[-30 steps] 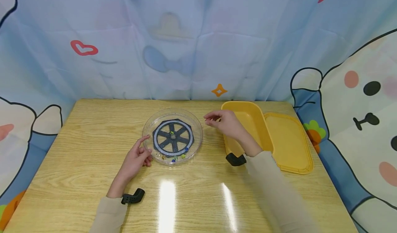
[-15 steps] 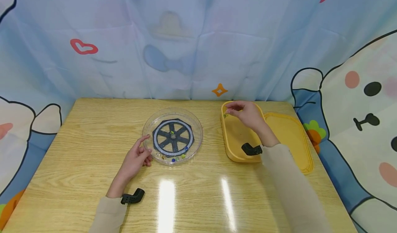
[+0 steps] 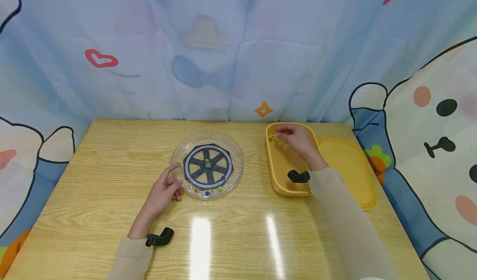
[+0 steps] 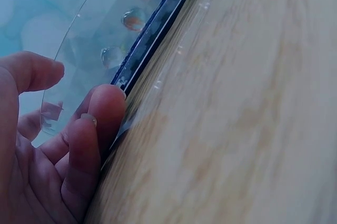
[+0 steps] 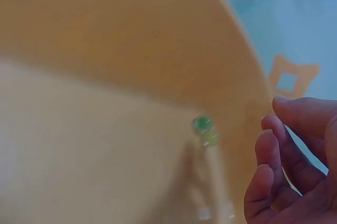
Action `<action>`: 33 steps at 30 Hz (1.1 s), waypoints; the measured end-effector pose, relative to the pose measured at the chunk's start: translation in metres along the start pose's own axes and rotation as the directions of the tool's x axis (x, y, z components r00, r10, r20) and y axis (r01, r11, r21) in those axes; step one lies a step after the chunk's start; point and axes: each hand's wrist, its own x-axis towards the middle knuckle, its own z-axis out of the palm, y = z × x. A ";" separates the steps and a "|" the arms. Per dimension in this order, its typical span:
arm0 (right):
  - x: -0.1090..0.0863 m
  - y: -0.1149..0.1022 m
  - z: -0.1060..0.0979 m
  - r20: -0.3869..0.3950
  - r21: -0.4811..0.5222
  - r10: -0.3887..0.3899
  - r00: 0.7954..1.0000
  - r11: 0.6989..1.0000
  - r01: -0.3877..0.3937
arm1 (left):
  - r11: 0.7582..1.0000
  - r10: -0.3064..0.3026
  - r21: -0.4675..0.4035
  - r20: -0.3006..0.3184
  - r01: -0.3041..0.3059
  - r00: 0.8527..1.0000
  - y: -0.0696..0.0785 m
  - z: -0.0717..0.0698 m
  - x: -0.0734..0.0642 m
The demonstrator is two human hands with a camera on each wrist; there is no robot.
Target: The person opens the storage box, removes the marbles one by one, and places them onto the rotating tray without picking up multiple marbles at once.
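Observation:
In the head view a clear round dish [image 3: 240, 151] holds a dark wheel-shaped piece [image 3: 209, 173] with a pale ring. Several glass marbles lie along its near side, among them a blue marble [image 3: 207, 193] and a yellow marble [image 3: 220, 188]; a green one is at the hub. My left hand [image 3: 164, 189] holds the dish at its left rim, thumb and index finger on the edge. My right hand [image 3: 298, 139] is over the yellow box [image 3: 292, 164], fingers loosely bent with nothing between them. Beside its fingertips, a green marble [image 5: 201, 124] and a yellow-green marble [image 5: 210, 139] lie in the box.
A yellow lid [image 3: 348, 172] lies on the wooden table [image 3: 238, 230] against the right side of the box. Behind the table hangs a light blue patterned curtain [image 3: 208, 56]. Both wrists wear small black camera mounts.
From between dish and box, my right hand has moved right over the box, then dipped slightly, its fingers drawing away from the marbles there. My left hand and the dish stay put.

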 end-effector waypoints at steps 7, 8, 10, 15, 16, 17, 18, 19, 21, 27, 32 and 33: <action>0.017 0.023 0.004 0.047 -0.025 0.045 0.998 0.999 -0.044 | 1.000 0.005 0.005 -0.002 -0.005 1.000 0.000 -0.001 0.000; 0.019 0.026 0.005 0.050 -0.052 0.048 0.998 0.998 -0.046 | 1.000 0.003 0.005 -0.001 -0.003 1.000 0.000 -0.001 0.000; 0.020 0.030 0.007 0.051 -0.095 0.055 0.997 0.994 -0.050 | 1.000 -0.004 0.002 0.001 0.004 1.000 -0.001 0.000 0.000; 0.018 0.035 0.011 0.043 -0.156 0.071 0.997 0.986 -0.064 | 1.000 -0.009 -0.003 0.005 0.009 1.000 -0.001 0.000 0.000; 0.019 0.035 0.012 0.041 -0.165 0.074 0.996 0.984 -0.067 | 1.000 -0.009 -0.002 0.003 0.009 1.000 -0.001 0.000 0.000; 0.019 0.035 0.013 0.037 -0.183 0.077 0.996 0.981 -0.069 | 1.000 -0.008 0.000 0.002 0.008 1.000 0.000 0.000 0.000; 0.019 0.035 0.014 0.034 -0.194 0.083 0.996 0.978 -0.075 | 1.000 -0.006 0.002 0.001 0.006 1.000 0.000 -0.001 0.000; 0.019 0.034 0.014 0.029 -0.211 0.087 0.996 0.974 -0.079 | 1.000 -0.005 0.003 0.002 0.005 1.000 0.000 0.000 -0.001; 0.020 0.033 0.016 0.015 -0.238 0.096 0.995 0.967 -0.090 | 1.000 -0.002 0.006 0.003 0.002 1.000 0.000 0.000 -0.001; 0.021 0.032 0.022 -0.035 -0.287 0.103 0.994 0.952 -0.108 | 1.000 0.001 0.017 -0.003 -0.001 1.000 0.000 0.000 -0.001; 0.022 0.033 0.024 -0.061 -0.288 0.108 0.992 0.950 -0.121 | 1.000 -0.003 0.018 -0.001 0.003 1.000 0.001 0.000 -0.002; 0.022 0.033 0.025 -0.064 -0.293 0.105 0.992 0.949 -0.119 | 1.000 -0.003 0.019 -0.001 0.003 1.000 0.002 0.000 -0.002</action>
